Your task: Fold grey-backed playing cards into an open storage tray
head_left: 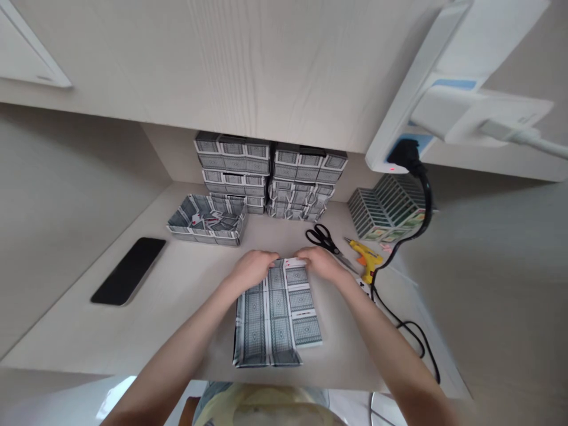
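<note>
A flat panel of joined playing cards [275, 313], grey-green patterned backs up, lies on the pale desk [177, 296] in front of me. My left hand [254, 267] presses its fingers down on the panel's far left edge. My right hand [320, 262] grips the far right edge, where a bit of red-printed card face shows. Both hands curl over that far end.
An open box made of cards [207, 220] stands at the back left, with stacks of similar boxes [270, 175] behind. Black scissors [326, 239] and a yellow glue gun [367, 260] lie to the right, its black cable [408, 325] trailing. A dark phone [128, 270] lies left. Loose decks [388, 207] sit far right.
</note>
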Motion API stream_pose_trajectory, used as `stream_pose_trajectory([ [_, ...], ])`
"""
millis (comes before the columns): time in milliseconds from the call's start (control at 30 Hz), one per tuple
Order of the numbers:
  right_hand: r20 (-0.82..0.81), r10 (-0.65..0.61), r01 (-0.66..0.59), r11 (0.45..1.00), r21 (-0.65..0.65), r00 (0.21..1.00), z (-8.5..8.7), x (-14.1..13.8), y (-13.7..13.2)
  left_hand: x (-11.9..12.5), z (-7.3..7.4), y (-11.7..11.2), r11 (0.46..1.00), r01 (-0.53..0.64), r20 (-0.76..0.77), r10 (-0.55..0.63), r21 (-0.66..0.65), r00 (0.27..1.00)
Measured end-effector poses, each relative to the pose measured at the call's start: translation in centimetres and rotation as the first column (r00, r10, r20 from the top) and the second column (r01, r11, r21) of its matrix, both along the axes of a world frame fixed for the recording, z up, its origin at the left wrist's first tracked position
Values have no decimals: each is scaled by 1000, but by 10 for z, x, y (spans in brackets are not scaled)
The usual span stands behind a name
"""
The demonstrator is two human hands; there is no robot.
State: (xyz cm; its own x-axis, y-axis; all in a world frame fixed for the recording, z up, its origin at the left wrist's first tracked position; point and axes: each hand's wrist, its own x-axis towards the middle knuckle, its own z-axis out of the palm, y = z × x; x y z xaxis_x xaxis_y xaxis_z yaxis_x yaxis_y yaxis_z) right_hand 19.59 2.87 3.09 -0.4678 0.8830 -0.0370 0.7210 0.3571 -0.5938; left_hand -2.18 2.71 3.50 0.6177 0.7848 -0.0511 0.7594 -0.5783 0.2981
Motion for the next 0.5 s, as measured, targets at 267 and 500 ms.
stream_pose_trajectory([
  [267,198,101,-125,986,111,975,4,-8,5,7,1,-3,998,-66,-31,66,-6,997],
  [500,142,136,-156,977,142,980,-6,-21,7,7,-2,-1,998,-64,-3,64,-29,998],
])
